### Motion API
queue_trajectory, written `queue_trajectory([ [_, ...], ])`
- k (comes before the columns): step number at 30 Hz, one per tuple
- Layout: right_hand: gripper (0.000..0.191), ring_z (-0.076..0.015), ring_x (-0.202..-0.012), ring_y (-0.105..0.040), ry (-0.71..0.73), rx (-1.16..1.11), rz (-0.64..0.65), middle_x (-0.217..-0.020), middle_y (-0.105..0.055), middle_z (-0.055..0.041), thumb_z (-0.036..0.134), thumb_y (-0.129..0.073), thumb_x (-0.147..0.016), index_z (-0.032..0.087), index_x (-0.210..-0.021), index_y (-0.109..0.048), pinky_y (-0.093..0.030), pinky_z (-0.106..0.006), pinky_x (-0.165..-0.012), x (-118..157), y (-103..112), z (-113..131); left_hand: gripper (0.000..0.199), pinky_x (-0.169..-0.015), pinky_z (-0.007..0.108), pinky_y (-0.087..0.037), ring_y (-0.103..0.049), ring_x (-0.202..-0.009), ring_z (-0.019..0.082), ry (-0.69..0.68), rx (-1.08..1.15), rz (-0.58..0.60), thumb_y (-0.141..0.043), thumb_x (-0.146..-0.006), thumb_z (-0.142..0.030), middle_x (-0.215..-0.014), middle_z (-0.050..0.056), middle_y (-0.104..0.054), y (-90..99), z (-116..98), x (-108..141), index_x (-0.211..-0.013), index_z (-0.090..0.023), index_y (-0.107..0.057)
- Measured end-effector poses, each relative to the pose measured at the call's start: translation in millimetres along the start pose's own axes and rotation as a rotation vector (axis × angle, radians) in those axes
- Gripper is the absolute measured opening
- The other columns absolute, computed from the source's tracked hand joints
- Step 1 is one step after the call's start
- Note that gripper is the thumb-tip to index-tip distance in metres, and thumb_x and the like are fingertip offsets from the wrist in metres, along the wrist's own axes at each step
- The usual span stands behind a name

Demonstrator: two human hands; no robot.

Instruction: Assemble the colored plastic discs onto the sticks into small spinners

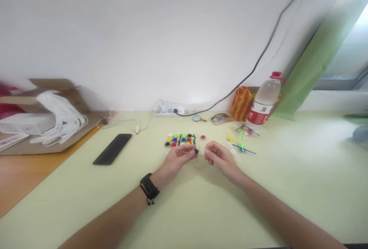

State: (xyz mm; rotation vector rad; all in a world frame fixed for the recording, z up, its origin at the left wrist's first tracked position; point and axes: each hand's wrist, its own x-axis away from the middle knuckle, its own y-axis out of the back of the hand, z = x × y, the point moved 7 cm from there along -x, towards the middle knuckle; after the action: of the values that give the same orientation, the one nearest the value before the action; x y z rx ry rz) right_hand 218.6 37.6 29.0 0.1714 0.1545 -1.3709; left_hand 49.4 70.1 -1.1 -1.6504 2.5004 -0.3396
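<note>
— black part [196, 151]: state its location.
— at the fingertips of the left hand [178, 158], over the pale green table [198, 218]. the part is small; its exact form cannot be made out.
— state of the left grip?
— thumb and fingers brought together, pinching the black part.
— state of the right hand [220, 159]?
— fingers curled, thumb drawn in toward the index finger. whether anything is pinched there cannot be told. the 2 hands are apart, with a narrow gap between their fingertips.
— list the items near the left hand.
— just beyond its fingers: a cluster of coloured discs [174, 140], with thin coloured sticks [178, 139] among them. 1 red disc [202, 137] lies separately, to the right of the cluster.
— items near the right hand?
— to its right: a loose group of plastic pieces [242, 148] in green, blue, white and yellow. farther back: a clear bottle [264, 99] with a red cap.
— remaining items?
— 1 black watch [149, 186], worn on the left wrist. 1 flat black slab [112, 149], lying on the table at the left. 1 white power strip [165, 111], set near the wall [172, 49].
</note>
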Motion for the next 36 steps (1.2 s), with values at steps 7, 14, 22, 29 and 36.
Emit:
queue_trajectory([
  [7, 0.026, -0.0133, -0.067, -0.050, 0.061, -0.002, 0.020, -0.079, -0.056, 0.0008, 0.045, -0.068, -0.093, 0.022, -0.091, -0.057, -0.040, -0.027, -0.061, 1, -4, -3, 0.037, -0.101, 0.040, -0.052, -0.070, -0.100, 0.022, -0.013, -0.051, 0.049, -0.084, -0.081, -0.034, -0.114, 0.010, -0.075, -4.8, 2, 1, -0.114, -0.019, -0.077],
  [14, 0.024, -0.0134, -0.063, -0.048, 0.101, 0.081, -0.141, -0.071, -0.053, 0.0027, 0.044, -0.066, -0.093, 0.021, -0.093, -0.058, -0.037, -0.027, -0.059, -2, 17, -2, 0.039, -0.098, 0.037, -0.053, -0.071, -0.095, 0.020, 0.047, 0.033, 0.047, -0.085, -0.081, -0.032, -0.109, 0.010, -0.075, -6.6, 2, 3, -0.115, -0.017, -0.076],
  [22, 0.016, -0.0176, -0.068, -0.057, 0.178, 0.421, -0.209, -0.080, -0.063, -0.0022, 0.038, -0.059, -0.096, 0.023, -0.092, -0.060, -0.043, -0.030, -0.061, -8, 36, -4, 0.028, -0.095, 0.032, -0.053, -0.074, -0.091, 0.018, 0.056, 0.164, 0.017, -0.085, -0.081, -0.028, -0.102, 0.007, -0.076, -3.5, 1, 1, -0.103, -0.017, -0.072],
  [29, 0.017, -0.0265, -0.099, -0.061, 0.149, 1.163, -0.127, -0.097, -0.070, -0.0084, 0.018, -0.053, -0.095, 0.021, -0.092, -0.069, -0.043, -0.035, -0.077, -15, 49, -21, 0.020, -0.096, 0.029, -0.055, -0.074, -0.090, 0.017, 0.084, 0.238, -0.050, -0.087, -0.078, -0.027, -0.092, 0.005, -0.077, 3.1, 2, -2, -0.088, -0.015, -0.076],
  [36, 0.015, -0.0234, -0.090, -0.062, 0.045, 1.253, -0.050, -0.092, -0.069, -0.0069, 0.015, -0.053, -0.093, 0.021, -0.083, -0.062, -0.040, -0.032, -0.071, -16, 48, -25, 0.019, -0.089, 0.026, -0.057, -0.073, -0.088, 0.016, 0.087, 0.253, -0.042, -0.086, -0.080, -0.029, -0.090, 0.006, -0.078, 4.5, 3, -1, -0.088, -0.014, -0.078],
])
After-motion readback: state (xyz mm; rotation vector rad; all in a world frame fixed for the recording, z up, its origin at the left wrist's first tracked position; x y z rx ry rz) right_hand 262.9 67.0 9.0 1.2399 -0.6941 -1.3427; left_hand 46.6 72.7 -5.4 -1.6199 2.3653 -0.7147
